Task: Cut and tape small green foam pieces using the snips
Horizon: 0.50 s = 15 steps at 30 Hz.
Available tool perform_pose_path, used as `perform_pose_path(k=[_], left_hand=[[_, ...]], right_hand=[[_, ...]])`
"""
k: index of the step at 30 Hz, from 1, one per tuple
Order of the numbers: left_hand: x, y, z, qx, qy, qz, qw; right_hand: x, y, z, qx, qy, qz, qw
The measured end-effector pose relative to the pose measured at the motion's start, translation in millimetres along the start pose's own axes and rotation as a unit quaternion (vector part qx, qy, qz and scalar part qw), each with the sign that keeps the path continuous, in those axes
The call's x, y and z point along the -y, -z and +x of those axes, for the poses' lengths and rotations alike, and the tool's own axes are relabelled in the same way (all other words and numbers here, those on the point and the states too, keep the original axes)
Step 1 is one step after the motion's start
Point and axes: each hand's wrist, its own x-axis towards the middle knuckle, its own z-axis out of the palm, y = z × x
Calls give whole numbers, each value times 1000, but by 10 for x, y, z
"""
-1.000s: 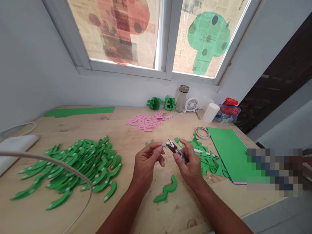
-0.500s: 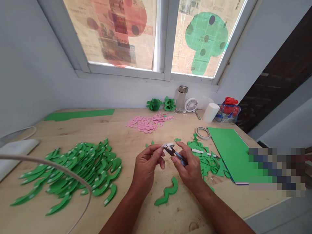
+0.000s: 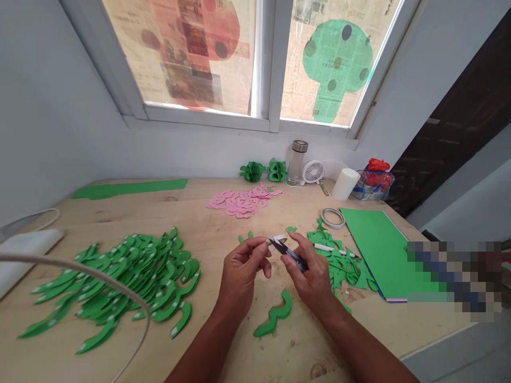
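Blades (image 3: 278, 246) now closer together, the snips (image 3: 296, 259) lie between the hands (image 3: 242, 265).

Daylight glowing through newspaper-covered window (image 3: 275, 64); white wall (image 3: 191, 149) rising behind wooden table (image 3: 181, 215); grey floor (image 3: 451, 354) showing at lower right.

We are seeing black-bladed snips (image 3: 288, 252) below centre, white-patched green pieces (image 3: 136, 276) lower left, and a dark-spotted green mushroom (image 3: 337, 53) upper right.

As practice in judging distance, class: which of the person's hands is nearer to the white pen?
The right. The right hand is close beside the pen's left end, holding scissors; the left hand is farther left, beyond the scissors.
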Motion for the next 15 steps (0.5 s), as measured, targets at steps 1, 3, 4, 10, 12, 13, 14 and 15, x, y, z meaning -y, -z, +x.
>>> perform_pose_path(k=[1, 3, 4, 10, 12, 13, 14, 15], left_hand=[[0, -1, -1, 0, 1, 1, 1000], [1, -3, -2, 0, 2, 2, 1000], [2, -4, -3, 0, 3, 2, 1000], [6, -5, -4, 2, 2, 3, 1000], [6, -2, -3, 2, 1, 9, 1000], [5, 0, -2, 2, 1, 12, 1000], [4, 2, -2, 0, 0, 16, 1000], [2, 4, -2, 0, 0, 21, 1000]], right_hand=[[1, -1, 2, -1, 1, -2, 1000], [3, -1, 6, -3, 2, -7, 1000], [4, -1, 8, -4, 4, -10, 1000], [29, 12, 5, -18, 16, -23, 999], [39, 16, 5, -22, 19, -26, 999], [43, 18, 6, -24, 20, -29, 999], [46, 19, 7, -27, 21, -32, 999], [48, 20, 7, -29, 23, -37, 999]])
